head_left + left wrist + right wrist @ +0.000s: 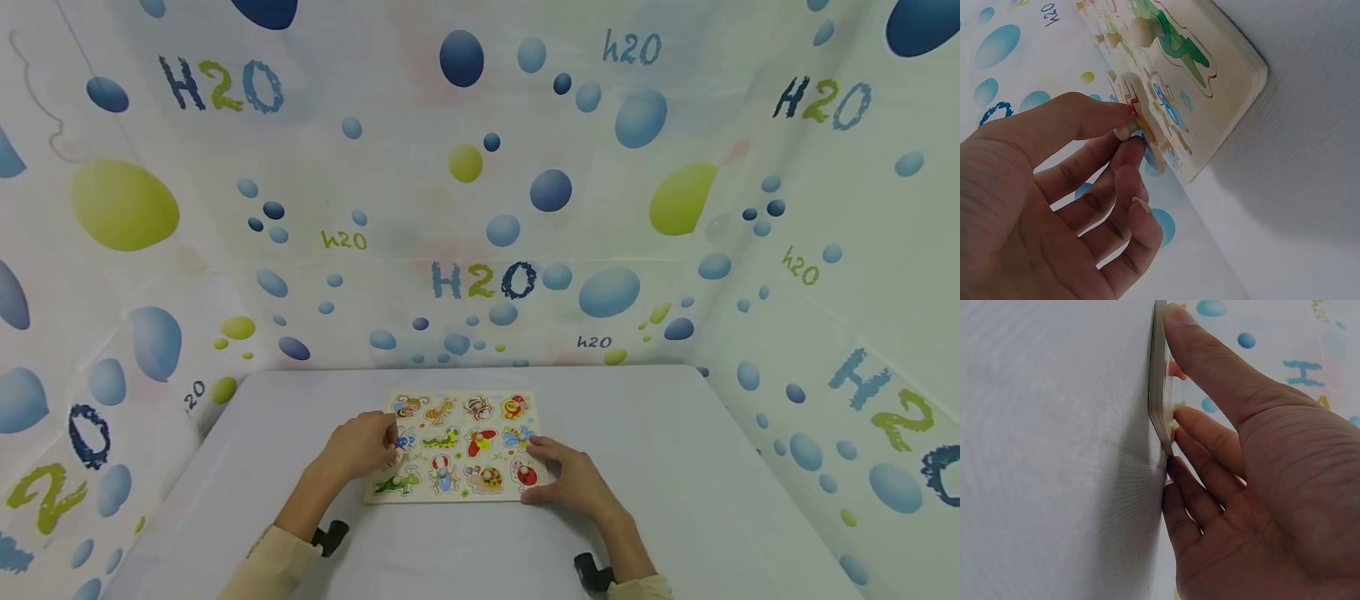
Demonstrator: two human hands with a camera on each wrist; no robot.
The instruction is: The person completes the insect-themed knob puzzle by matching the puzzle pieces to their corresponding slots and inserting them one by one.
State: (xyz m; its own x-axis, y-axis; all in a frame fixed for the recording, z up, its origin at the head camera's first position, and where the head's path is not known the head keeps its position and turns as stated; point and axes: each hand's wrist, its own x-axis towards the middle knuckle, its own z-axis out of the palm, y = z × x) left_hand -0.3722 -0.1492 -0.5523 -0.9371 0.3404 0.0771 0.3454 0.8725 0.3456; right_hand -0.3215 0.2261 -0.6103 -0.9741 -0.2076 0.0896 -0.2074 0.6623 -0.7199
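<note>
A wooden knob puzzle board (457,497) with several colourful insect pieces lies on the white table. At its left side, my left hand (362,446) pinches a puzzle piece by its round knob with thumb and fingertips. In the left wrist view that puzzle piece (1152,139) is tilted at the board's surface, near a blue picture; its design is mostly hidden. My right hand (577,483) rests on the board's right side, thumb by the near right corner beside a ladybug piece (526,474). Its fingers lie fairly straight along the edge in the right wrist view.
The white table (637,417) extends around the board on all sides. Behind and beside it hangs a white curtain (405,183) printed with blue and green drops and H2O lettering. A black wrist camera mount (592,573) sits near the right sleeve.
</note>
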